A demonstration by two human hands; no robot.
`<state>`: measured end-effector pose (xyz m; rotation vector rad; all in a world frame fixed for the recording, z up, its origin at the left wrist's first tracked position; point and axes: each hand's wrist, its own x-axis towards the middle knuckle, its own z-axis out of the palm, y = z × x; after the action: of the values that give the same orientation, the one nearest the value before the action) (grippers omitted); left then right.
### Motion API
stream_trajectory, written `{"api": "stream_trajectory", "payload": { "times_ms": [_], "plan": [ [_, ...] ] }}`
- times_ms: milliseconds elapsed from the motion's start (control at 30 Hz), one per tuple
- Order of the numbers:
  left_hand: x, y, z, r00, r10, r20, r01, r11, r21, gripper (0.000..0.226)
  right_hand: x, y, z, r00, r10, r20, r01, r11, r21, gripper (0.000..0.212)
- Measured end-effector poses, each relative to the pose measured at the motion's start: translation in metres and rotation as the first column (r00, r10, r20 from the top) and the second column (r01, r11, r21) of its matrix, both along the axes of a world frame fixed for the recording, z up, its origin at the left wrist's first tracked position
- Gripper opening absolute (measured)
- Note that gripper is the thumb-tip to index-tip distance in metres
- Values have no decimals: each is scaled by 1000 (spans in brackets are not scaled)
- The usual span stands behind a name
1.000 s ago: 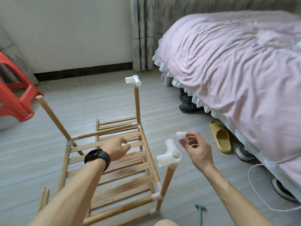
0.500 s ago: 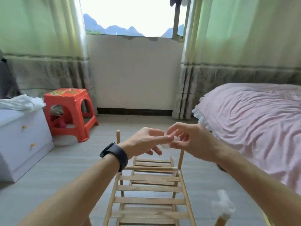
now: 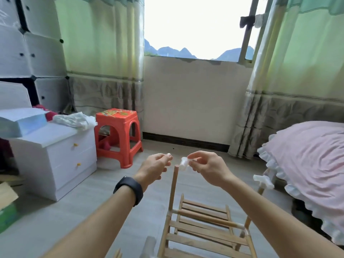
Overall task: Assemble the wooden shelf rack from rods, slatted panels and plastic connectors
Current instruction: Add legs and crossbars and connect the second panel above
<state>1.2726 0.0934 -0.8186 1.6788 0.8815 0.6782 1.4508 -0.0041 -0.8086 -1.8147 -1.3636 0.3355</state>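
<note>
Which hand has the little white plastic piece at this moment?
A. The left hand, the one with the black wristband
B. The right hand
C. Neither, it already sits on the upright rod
B: the right hand pinches the white plastic connector just beside the bare top of the upright rod, while the left hand is apart from it.

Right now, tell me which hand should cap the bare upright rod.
Right. The right hand pinches the white connector, held just beside the bare top of the rod. The left hand seems empty, so it could steady the rod instead.
</note>
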Motion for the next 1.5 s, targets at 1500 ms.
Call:
{"api": "stream_trajectory", "payload": {
  "times_ms": [1500],
  "plan": [
    [82,77,-58,999,33,8,-32,996,-89,22,37,96,-73,925,-42,-378,102,985,139,13]
  ]
}}
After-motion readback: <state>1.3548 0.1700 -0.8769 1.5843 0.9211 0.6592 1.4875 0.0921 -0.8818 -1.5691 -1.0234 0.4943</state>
